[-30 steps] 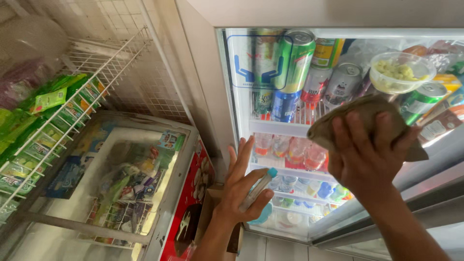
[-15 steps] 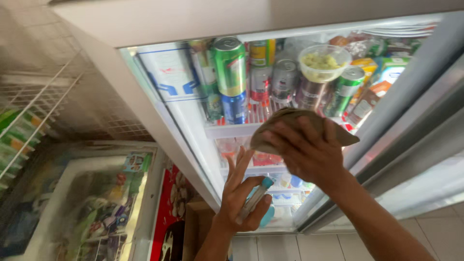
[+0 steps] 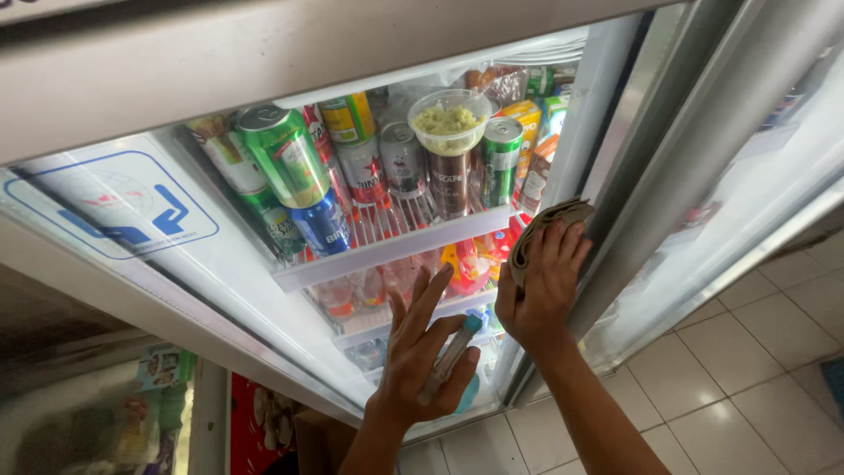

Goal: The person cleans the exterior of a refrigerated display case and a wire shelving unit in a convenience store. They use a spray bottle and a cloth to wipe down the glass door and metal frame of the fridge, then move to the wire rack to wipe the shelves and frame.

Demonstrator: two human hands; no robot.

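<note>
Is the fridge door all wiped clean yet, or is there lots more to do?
Not finished. The right hand presses a grey cloth on the right edge of the glass door, so wiping is under way there. The left hand rests on the glass lower down, holding a small spray bottle. The glass over the cans looks clear, though the picture cannot show which parts are already wiped.

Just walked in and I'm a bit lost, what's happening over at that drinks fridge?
A person is wiping the glass door of a drinks fridge. The right hand presses a folded brownish cloth against the glass near the door's edge. The left hand lies flat on the glass lower down, fingers spread, with a small teal-tipped bottle held under the palm. Behind the glass, cans and a lidded plastic tub stand on the upper shelf.
</note>
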